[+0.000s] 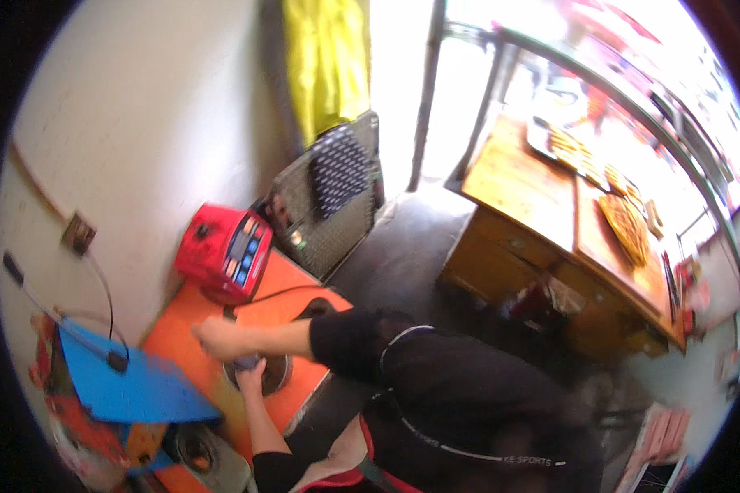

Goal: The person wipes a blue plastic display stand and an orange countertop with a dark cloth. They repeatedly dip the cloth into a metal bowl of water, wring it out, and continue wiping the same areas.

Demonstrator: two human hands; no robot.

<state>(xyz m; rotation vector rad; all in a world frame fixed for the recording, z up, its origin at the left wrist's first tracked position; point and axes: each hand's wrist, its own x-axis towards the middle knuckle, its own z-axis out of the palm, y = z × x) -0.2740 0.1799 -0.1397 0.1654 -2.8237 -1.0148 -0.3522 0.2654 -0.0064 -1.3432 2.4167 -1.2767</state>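
Observation:
My right hand (pixel 223 340) reaches from the upper sleeve over an orange tabletop (pixel 188 320). My left hand (pixel 251 377) comes up from below to meet it. Between the two, both hands grip a small dark grey object (pixel 245 362), blurred and mostly covered by my fingers. Right beneath them a dark round piece (pixel 277 377), perhaps a pan or dish, lies on the orange surface, partly hidden by my hands. Another dark rounded shape (pixel 316 307) shows beside my right forearm, partly hidden by it.
A red electronic device (pixel 222 252) with display and buttons stands by the wall. A blue sheet (pixel 129 376) and metal container (pixel 209 456) are at lower left. A patterned suitcase-like panel (pixel 327 203) leans behind. Rightward, a wooden counter (pixel 512 179) bears trays of food (pixel 570 154).

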